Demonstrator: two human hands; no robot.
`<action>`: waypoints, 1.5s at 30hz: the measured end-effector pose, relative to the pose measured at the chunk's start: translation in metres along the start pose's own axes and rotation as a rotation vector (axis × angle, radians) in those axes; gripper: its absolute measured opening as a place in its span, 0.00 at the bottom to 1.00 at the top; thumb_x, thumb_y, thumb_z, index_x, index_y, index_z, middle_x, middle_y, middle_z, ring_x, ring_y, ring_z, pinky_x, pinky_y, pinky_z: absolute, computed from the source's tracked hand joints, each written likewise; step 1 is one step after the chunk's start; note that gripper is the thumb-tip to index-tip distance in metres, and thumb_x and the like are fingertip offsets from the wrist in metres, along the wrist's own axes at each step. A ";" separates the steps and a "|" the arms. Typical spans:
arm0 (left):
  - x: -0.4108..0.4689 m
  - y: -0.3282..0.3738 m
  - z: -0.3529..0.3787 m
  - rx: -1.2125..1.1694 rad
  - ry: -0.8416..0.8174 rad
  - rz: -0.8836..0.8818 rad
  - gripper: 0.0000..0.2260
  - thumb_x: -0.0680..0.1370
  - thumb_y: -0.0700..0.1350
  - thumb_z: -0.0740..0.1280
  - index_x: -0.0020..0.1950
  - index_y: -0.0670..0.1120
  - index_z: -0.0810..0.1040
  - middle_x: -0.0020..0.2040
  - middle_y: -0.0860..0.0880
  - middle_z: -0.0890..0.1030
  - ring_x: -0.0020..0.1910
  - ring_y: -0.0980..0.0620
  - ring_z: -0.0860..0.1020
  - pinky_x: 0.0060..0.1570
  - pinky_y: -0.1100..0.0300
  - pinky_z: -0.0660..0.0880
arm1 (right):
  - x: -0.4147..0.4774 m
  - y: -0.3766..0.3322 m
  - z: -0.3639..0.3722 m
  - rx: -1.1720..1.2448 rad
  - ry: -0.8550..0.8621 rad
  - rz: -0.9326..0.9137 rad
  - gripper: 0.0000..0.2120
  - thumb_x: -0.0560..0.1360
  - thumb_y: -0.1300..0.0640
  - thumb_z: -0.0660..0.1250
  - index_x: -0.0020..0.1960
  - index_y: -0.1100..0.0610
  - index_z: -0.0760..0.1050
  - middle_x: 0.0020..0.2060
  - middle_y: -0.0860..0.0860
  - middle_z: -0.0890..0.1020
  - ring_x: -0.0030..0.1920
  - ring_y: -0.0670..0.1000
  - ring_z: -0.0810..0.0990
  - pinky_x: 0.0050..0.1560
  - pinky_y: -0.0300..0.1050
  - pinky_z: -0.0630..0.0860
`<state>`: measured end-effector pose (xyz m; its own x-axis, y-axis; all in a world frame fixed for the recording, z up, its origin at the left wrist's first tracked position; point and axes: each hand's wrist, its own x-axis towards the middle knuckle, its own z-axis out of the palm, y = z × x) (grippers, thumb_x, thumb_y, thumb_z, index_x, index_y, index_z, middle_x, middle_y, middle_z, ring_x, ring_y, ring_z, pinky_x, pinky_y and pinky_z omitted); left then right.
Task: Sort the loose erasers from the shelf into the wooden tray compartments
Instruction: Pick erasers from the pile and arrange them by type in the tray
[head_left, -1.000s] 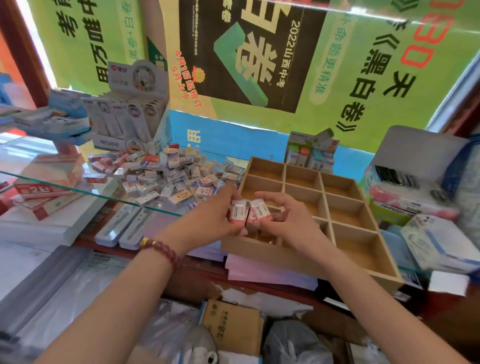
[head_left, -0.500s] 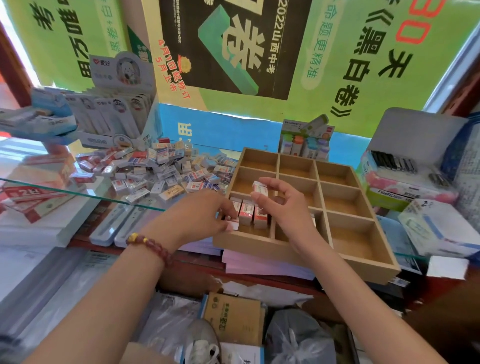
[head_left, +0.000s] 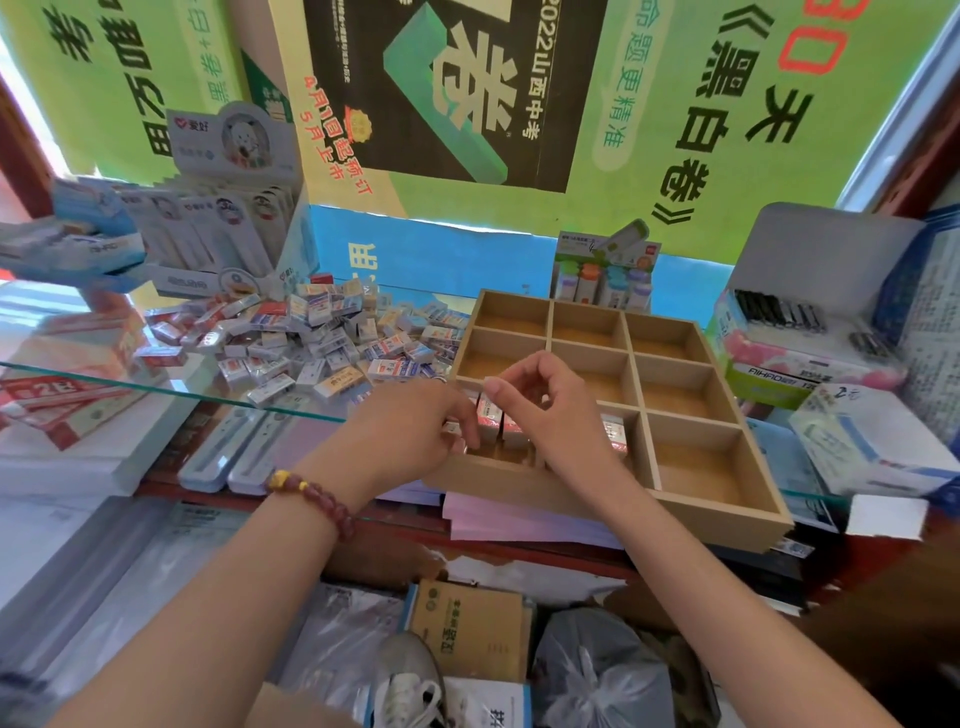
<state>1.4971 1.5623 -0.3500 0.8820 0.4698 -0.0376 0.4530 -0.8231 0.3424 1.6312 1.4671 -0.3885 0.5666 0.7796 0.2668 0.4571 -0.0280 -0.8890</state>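
Left hand (head_left: 410, 431): fingertips curled onto upright erasers (head_left: 491, 423) in near-left compartment of wooden tray (head_left: 717, 514); pinching or only pressing, cannot tell. Right hand (head_left: 550, 410) just right of it, above same erasers, loosely curled, nothing seen held. Loose pile (head_left: 311, 343) beyond left hand. Poster (head_left: 457, 78) far behind reads "2022山西中考"; display box (head_left: 218, 156) reads "爱好". Eraser labels blurred.

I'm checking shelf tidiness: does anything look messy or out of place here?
Yes: the loose erasers lie heaped at all angles on the glass shelf, left of the wooden tray. The few erasers inside the tray stand neatly upright.
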 end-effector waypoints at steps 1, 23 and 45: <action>0.001 0.001 0.000 0.010 0.001 -0.028 0.10 0.76 0.43 0.66 0.41 0.60 0.78 0.57 0.57 0.78 0.55 0.53 0.76 0.54 0.52 0.75 | -0.002 -0.001 0.000 -0.035 0.011 -0.006 0.13 0.71 0.41 0.69 0.45 0.51 0.74 0.38 0.47 0.79 0.38 0.43 0.75 0.38 0.39 0.73; 0.018 -0.010 -0.011 -0.362 -0.193 -0.077 0.14 0.76 0.33 0.63 0.45 0.51 0.83 0.47 0.45 0.81 0.45 0.46 0.77 0.36 0.66 0.73 | -0.012 0.001 0.004 -0.169 0.077 -0.004 0.15 0.72 0.40 0.67 0.42 0.52 0.74 0.36 0.47 0.79 0.37 0.46 0.76 0.38 0.44 0.75; 0.003 -0.016 0.038 -1.240 -0.260 -0.698 0.11 0.80 0.48 0.60 0.60 0.46 0.69 0.52 0.47 0.77 0.45 0.50 0.78 0.57 0.43 0.72 | -0.012 0.001 0.006 -0.145 0.099 0.018 0.13 0.72 0.40 0.67 0.43 0.50 0.74 0.37 0.45 0.80 0.38 0.45 0.77 0.39 0.47 0.78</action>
<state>1.4975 1.5641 -0.3914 0.5917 0.4714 -0.6540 0.5097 0.4099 0.7565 1.6203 1.4618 -0.3949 0.6372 0.7127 0.2932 0.5363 -0.1368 -0.8328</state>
